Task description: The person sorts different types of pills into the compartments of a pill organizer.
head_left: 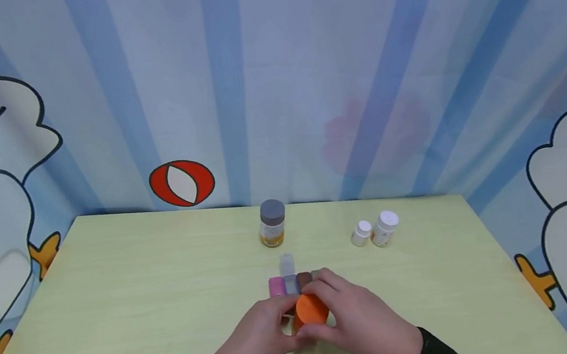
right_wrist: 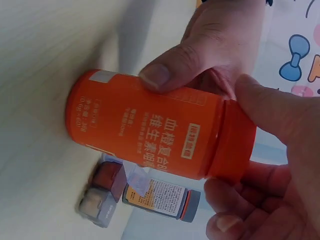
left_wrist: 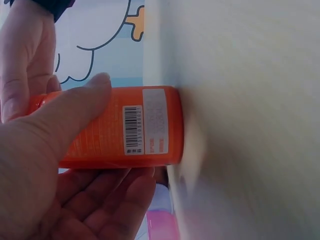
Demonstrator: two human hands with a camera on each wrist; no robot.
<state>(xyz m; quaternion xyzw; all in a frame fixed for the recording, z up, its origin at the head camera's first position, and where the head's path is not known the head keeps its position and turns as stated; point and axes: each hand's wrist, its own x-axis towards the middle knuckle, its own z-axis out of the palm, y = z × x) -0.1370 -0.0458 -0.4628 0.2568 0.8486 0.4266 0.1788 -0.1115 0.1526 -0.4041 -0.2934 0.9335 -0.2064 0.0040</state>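
An orange supplement bottle with an orange cap stands roughly upright between both hands, its base close to the tabletop. My left hand grips the body, thumb along one side and fingers round the other. My right hand pinches the cap between thumb and fingers; the cap sits on the bottle. Just behind the hands lies a small pill organizer with pink, lavender, brown and grey compartments. A translucent lid stands raised on the lavender one. The hands partly hide the organizer.
A grey-capped bottle stands further back on the pale yellow table. Two small white-capped bottles, a shorter one and a taller one, stand at back right. A printed cloth backdrop rises behind the table's far edge.
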